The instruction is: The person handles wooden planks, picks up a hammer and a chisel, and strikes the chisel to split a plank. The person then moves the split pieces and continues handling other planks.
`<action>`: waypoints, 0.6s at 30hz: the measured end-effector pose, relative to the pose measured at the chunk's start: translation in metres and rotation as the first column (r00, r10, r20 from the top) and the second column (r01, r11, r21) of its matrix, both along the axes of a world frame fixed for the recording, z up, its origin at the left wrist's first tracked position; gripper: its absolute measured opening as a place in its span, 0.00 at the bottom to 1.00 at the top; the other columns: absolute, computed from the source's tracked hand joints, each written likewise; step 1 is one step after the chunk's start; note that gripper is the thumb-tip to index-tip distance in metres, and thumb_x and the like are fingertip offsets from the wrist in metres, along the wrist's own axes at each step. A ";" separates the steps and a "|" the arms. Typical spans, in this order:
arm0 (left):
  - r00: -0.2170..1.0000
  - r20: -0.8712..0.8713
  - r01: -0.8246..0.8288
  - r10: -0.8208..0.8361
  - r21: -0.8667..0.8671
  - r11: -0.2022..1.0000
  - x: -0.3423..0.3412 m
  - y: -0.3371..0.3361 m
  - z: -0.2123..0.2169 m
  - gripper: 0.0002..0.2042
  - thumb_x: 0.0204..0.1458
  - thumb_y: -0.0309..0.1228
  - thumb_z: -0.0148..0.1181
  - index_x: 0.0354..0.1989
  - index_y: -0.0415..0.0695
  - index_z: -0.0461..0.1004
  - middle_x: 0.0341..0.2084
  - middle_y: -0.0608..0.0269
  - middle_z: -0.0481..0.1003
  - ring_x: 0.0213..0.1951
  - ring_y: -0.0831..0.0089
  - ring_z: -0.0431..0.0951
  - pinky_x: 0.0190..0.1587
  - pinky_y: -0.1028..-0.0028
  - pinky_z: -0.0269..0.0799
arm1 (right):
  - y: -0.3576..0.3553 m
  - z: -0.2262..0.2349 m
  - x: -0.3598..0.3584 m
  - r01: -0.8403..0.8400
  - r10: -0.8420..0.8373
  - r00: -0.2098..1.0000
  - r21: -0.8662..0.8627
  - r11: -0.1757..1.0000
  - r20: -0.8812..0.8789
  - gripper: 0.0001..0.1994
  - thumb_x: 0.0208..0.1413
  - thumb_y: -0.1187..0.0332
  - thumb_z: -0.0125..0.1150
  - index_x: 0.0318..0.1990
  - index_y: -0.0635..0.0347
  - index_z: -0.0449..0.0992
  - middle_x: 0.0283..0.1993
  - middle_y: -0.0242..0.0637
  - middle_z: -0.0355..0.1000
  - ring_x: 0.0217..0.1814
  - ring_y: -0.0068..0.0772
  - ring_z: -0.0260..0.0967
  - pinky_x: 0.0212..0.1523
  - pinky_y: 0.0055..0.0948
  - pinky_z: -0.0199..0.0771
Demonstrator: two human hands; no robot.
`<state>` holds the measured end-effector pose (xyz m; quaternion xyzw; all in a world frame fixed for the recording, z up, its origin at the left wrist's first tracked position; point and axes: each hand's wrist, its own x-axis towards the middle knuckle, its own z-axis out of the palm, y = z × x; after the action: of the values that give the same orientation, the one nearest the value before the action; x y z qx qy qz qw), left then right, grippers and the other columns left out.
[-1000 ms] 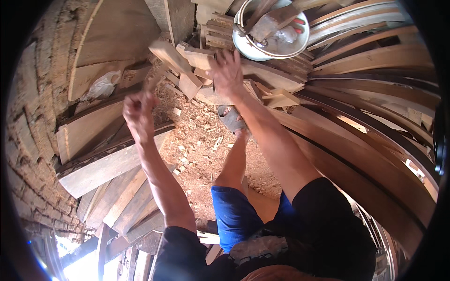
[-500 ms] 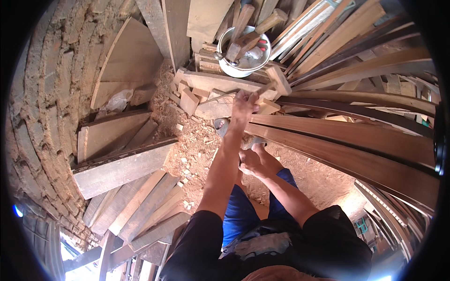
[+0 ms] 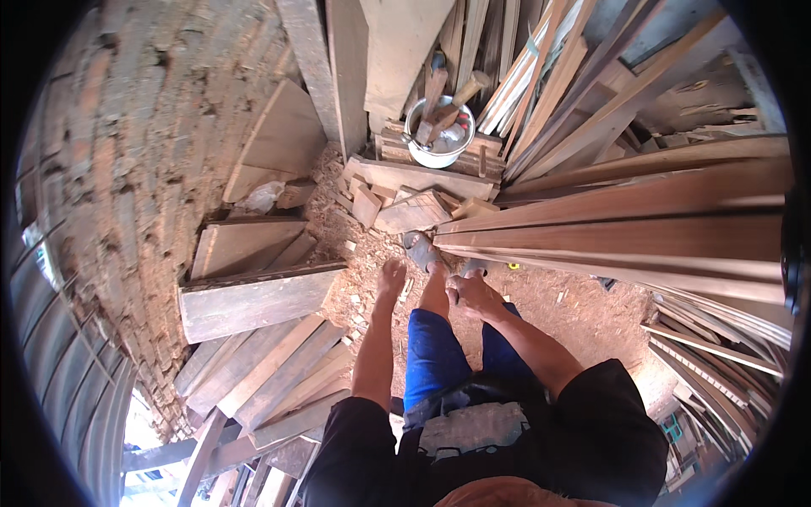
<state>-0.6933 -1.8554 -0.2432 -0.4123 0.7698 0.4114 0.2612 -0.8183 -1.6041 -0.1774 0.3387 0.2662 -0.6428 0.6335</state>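
Observation:
My left hand (image 3: 393, 275) hangs over the sawdust-covered floor, left of my sandalled foot (image 3: 421, 250). Nothing shows in it, and its fingers look loose. Closer to my body, my right hand (image 3: 476, 296) is closed in front of my knees. A small dark bit shows by its thumb, but what it grips is hidden. Past my feet stands a white bucket (image 3: 467, 145) with wooden-handled tools, among them a mallet (image 3: 456, 103). A short wooden piece (image 3: 482, 160) lies on the boards right of the bucket.
Offcut blocks (image 3: 412, 211) lie ahead of my feet. Long brown planks (image 3: 608, 232) reach in from the right. A thick board (image 3: 262, 304) and stacked timber (image 3: 270, 363) stand on the left, before a brick wall (image 3: 160, 169). Wood strips lean at the far right.
My left hand has drawn back from the mallet-like wooden piece beside the bucket, letting it go, and now hangs lower left. My right hand stays closed, shifted slightly right. The view has shifted.

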 end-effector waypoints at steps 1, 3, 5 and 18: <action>0.970 0.176 0.172 -0.165 -0.022 0.985 0.026 -0.003 0.011 0.20 0.55 0.42 0.60 0.49 0.39 0.77 0.47 0.47 0.78 0.51 0.53 0.77 0.51 0.59 0.73 | -0.001 0.011 -0.001 -0.153 0.152 0.973 0.007 0.988 -0.172 0.10 0.53 0.66 0.58 0.38 0.63 0.74 0.24 0.42 0.72 0.27 0.48 0.71 0.32 0.39 0.68; 0.988 0.124 0.091 -0.088 -0.020 0.996 0.074 0.000 0.039 0.20 0.54 0.42 0.61 0.49 0.41 0.77 0.46 0.48 0.79 0.49 0.54 0.78 0.51 0.61 0.73 | -0.011 0.050 -0.005 -0.478 0.613 0.295 0.443 0.759 -0.733 0.08 0.53 0.68 0.58 0.38 0.60 0.75 0.24 0.42 0.73 0.29 0.51 0.72 0.33 0.41 0.68; 0.973 0.182 -0.159 0.144 0.069 0.985 0.073 -0.001 0.107 0.23 0.53 0.45 0.60 0.51 0.42 0.76 0.44 0.49 0.80 0.50 0.53 0.78 0.54 0.63 0.72 | -0.024 0.100 -0.023 -0.337 0.676 -0.367 0.769 0.543 -0.639 0.10 0.54 0.65 0.57 0.41 0.58 0.75 0.31 0.48 0.76 0.37 0.56 0.75 0.38 0.47 0.71; 0.586 -0.256 -0.696 0.769 0.327 0.640 0.131 0.082 0.216 0.23 0.57 0.41 0.60 0.54 0.36 0.71 0.34 0.55 0.80 0.33 0.72 0.78 0.37 0.70 0.74 | -0.109 0.205 -0.043 -0.454 0.260 -0.684 0.676 0.580 -0.682 0.10 0.60 0.61 0.56 0.40 0.56 0.78 0.41 0.45 0.79 0.44 0.51 0.77 0.44 0.43 0.76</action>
<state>-0.5626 -1.7739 -0.0271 -0.5802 0.5210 0.6245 -0.0453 -0.8613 -1.7132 0.0275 -0.5389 0.7242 -0.2510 0.3494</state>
